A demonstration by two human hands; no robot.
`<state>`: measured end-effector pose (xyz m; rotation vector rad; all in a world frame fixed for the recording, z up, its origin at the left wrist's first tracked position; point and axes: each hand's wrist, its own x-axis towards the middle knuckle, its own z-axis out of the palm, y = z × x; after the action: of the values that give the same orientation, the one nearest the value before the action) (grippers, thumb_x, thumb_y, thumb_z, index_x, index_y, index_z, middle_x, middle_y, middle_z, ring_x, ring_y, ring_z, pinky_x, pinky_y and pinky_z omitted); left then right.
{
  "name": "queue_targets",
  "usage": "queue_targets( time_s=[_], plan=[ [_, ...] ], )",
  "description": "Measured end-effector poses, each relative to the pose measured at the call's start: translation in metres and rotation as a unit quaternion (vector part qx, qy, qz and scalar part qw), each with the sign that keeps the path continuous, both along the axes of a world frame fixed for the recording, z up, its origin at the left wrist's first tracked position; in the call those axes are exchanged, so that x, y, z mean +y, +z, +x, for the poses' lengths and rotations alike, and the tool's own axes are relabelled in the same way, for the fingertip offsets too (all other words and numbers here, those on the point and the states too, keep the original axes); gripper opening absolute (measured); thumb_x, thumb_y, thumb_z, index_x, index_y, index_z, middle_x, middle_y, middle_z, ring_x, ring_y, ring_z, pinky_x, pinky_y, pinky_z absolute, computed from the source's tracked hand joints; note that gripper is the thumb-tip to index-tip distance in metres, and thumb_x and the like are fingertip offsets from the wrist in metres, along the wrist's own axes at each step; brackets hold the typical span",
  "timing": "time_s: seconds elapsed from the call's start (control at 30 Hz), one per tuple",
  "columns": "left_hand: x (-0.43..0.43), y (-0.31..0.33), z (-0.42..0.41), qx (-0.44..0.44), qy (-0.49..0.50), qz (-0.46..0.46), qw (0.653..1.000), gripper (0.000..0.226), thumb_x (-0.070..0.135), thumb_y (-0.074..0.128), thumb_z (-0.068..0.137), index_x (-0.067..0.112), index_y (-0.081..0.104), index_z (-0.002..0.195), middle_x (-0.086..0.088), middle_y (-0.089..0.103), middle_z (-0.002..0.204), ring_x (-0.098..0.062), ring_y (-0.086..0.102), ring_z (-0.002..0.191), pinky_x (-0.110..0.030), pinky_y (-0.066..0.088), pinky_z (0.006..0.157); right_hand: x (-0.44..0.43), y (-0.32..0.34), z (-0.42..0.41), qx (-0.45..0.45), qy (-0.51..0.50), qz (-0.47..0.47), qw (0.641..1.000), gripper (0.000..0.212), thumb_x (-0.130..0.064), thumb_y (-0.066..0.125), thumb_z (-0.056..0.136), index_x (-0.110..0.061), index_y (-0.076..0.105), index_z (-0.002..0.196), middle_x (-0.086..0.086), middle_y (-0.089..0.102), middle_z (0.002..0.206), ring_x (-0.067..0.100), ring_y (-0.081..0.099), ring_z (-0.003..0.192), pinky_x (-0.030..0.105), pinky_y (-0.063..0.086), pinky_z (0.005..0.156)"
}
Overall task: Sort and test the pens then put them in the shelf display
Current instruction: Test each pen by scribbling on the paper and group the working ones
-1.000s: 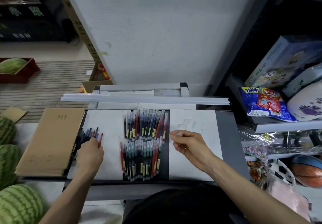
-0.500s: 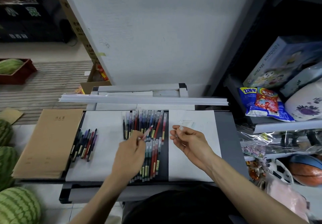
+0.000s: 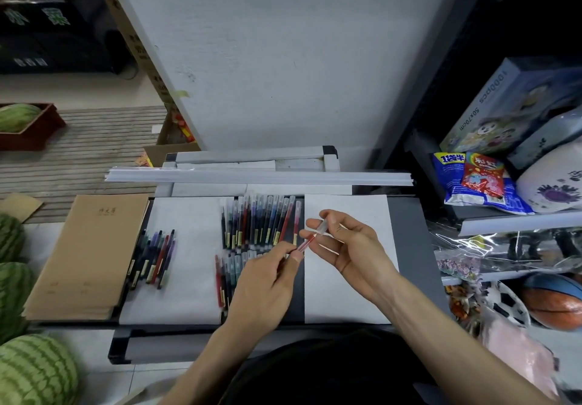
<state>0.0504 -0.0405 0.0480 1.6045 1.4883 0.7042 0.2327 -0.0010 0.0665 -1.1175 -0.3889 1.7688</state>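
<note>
Red pen (image 3: 306,243) in both hands above the right white sheet's (image 3: 352,297) left edge, long axis diagonal, tip pointing up-right.
Left hand (image 3: 264,288) pinches the barrel's lower end; right hand (image 3: 349,247) pinches clear cap (image 3: 322,226) at the tip, on or off can't tell. Two pen rows (image 3: 261,222) lie lengthwise just left, caps pointing away. Small pen group (image 3: 154,258) lies on left sheet (image 3: 189,278). Red crate (image 3: 37,134) holds a watermelon (image 3: 17,116).

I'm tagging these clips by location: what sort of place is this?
Probably a small general shop: rows of pens on a display shelf, snack packets and a boxed puzzle on racks at the right, watermelons at the left.
</note>
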Motion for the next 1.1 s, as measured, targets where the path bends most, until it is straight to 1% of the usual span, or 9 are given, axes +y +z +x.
queue_targets(
  time_s=[0.2, 0.3, 0.43, 0.57, 0.7, 0.8, 0.9, 0.97, 1.1],
  plan=[
    [0.003, 0.002, 0.005, -0.015, 0.015, -0.012, 1.0, 0.022, 0.036, 0.047, 0.108, 0.031, 0.067, 0.1, -0.01, 0.06, 0.071, -0.026, 0.05, 0.062, -0.042, 0.041, 0.06, -0.006, -0.01, -0.009, -0.031, 0.038, 0.046, 0.998, 0.019, -0.009, 0.056, 0.104, 0.004, 0.064, 0.115, 0.028, 0.073, 0.113, 0.038, 0.073, 0.107, 0.034, 0.061, 0.088],
    [0.007, 0.004, 0.004, -0.094, 0.036, -0.105, 0.989, 0.031, 0.028, 0.049, 0.11, 0.025, 0.073, 0.09, -0.018, 0.054, 0.071, -0.024, 0.045, 0.054, -0.029, 0.037, 0.051, -0.005, -0.016, -0.012, -0.024, 0.045, 0.058, 0.997, 0.017, -0.008, 0.055, 0.104, 0.004, 0.065, 0.11, 0.032, 0.071, 0.113, 0.039, 0.071, 0.104, 0.036, 0.061, 0.09],
    [0.015, 0.014, 0.008, -0.329, 0.078, -0.323, 0.884, 0.03, 0.027, 0.052, 0.108, 0.007, 0.068, 0.092, 0.0, 0.037, 0.062, -0.008, 0.021, 0.042, -0.017, 0.015, 0.035, 0.0, -0.017, -0.007, 0.019, 0.055, 0.066, 0.996, 0.016, -0.005, 0.053, 0.103, 0.006, 0.064, 0.107, 0.035, 0.07, 0.111, 0.037, 0.071, 0.093, 0.036, 0.057, 0.075],
    [0.019, 0.015, 0.012, -0.398, 0.069, -0.398, 0.824, 0.026, 0.026, 0.053, 0.108, 0.011, 0.068, 0.092, 0.003, 0.036, 0.065, -0.005, 0.018, 0.044, -0.018, 0.009, 0.036, 0.005, -0.02, 0.001, 0.038, 0.073, 0.065, 0.994, 0.015, -0.004, 0.053, 0.103, 0.004, 0.065, 0.103, 0.026, 0.073, 0.1, 0.041, 0.071, 0.109, 0.035, 0.058, 0.073],
    [0.025, -0.004, 0.015, -0.304, 0.058, -0.295, 0.904, 0.03, 0.025, 0.054, 0.109, 0.006, 0.074, 0.098, -0.002, 0.048, 0.068, -0.012, 0.03, 0.049, -0.024, 0.024, 0.042, 0.015, -0.039, 0.015, -0.094, 0.119, 0.076, 0.986, 0.024, -0.015, 0.061, 0.102, 0.006, 0.07, 0.105, 0.029, 0.073, 0.108, 0.034, 0.074, 0.099, 0.042, 0.06, 0.09],
    [0.037, -0.025, 0.008, -0.081, 0.055, -0.159, 0.982, 0.027, 0.025, 0.051, 0.109, 0.019, 0.077, 0.103, 0.012, 0.06, 0.062, -0.019, 0.047, 0.056, -0.033, 0.042, 0.057, 0.024, -0.07, 0.032, -0.385, 0.139, 0.079, 0.909, 0.019, -0.026, 0.065, 0.102, -0.013, 0.077, 0.096, 0.001, 0.078, 0.098, 0.019, 0.075, 0.089, 0.036, 0.056, 0.083],
    [0.055, -0.038, 0.0, 0.008, 0.095, -0.094, 0.991, 0.024, 0.021, 0.051, 0.108, 0.018, 0.074, 0.104, 0.0, 0.072, 0.082, -0.018, 0.058, 0.065, -0.027, 0.048, 0.065, 0.024, -0.105, 0.058, -0.648, 0.173, 0.104, 0.735, 0.019, -0.022, 0.059, 0.098, -0.025, 0.071, 0.113, -0.009, 0.065, 0.123, 0.015, 0.065, 0.101, 0.037, 0.056, 0.081],
    [0.068, -0.043, -0.005, 0.048, 0.114, -0.062, 0.99, 0.02, 0.014, 0.052, 0.107, 0.02, 0.069, 0.099, -0.002, 0.069, 0.082, -0.013, 0.057, 0.067, -0.019, 0.045, 0.064, 0.025, -0.124, 0.075, -0.712, 0.219, 0.135, 0.653, 0.036, -0.016, 0.054, 0.095, -0.024, 0.065, 0.128, -0.005, 0.052, 0.137, 0.022, 0.056, 0.115, 0.039, 0.057, 0.081],
    [0.095, -0.057, -0.02, 0.109, 0.149, -0.031, 0.982, 0.029, 0.01, 0.056, 0.103, 0.01, 0.067, 0.076, -0.009, 0.067, 0.068, -0.022, 0.06, 0.06, -0.025, 0.051, 0.062, 0.025, -0.138, 0.087, -0.746, 0.259, 0.179, 0.588, 0.044, -0.016, 0.057, 0.095, -0.029, 0.058, 0.137, -0.005, 0.052, 0.136, 0.023, 0.053, 0.117, 0.038, 0.054, 0.082]
  ],
)
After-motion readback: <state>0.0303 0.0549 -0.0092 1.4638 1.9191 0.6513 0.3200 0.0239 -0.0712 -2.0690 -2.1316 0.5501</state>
